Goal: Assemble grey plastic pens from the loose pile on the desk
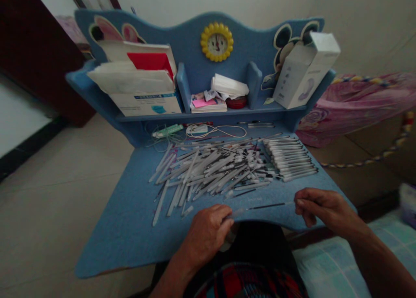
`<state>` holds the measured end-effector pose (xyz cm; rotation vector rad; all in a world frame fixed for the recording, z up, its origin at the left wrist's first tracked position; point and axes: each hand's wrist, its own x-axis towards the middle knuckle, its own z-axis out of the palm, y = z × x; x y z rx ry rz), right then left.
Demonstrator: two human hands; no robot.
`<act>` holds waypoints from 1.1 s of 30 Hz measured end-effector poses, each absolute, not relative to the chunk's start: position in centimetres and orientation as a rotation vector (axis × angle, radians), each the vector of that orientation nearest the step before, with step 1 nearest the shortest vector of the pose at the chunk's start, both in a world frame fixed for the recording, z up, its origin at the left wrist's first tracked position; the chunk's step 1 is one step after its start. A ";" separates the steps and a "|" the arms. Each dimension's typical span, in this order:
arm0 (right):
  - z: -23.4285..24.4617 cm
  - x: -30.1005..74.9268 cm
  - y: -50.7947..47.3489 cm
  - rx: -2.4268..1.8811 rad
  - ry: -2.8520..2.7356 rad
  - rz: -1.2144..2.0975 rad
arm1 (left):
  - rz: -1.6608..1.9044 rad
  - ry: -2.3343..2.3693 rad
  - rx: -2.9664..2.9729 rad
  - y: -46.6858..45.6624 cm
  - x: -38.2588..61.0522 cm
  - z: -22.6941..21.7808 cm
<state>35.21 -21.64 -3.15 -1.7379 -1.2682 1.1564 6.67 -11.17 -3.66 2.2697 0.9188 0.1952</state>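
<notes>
Left hand (208,233): we pinch a clear plastic pen barrel (236,213).
Right hand (320,207): we pinch a thin black ink refill (269,206).
Refill: level between both hands, at the near edge of the blue desk (130,228).

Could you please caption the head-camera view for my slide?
Left hand holding a clear pen barrel, right hand a thin dark refill, at a blue desk heaped with pen parts.

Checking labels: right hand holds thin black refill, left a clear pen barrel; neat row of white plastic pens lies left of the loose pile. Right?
No: head view shows the neat row of white plastic pens right of the loose pile of white pens, not left. Rest stands.
</notes>
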 end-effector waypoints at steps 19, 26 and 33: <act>-2.9 35.0 -21.7 -1.725 -1.258 1.128 | 0.177 0.865 2.261 -11.6 6.8 -3.3; -2.4 35.2 -21.7 -1.731 -1.282 1.120 | 0.187 0.893 2.256 -11.4 6.6 -3.5; -2.6 35.0 -21.4 -1.757 -1.312 1.149 | 0.152 0.854 2.306 -11.5 6.5 -3.7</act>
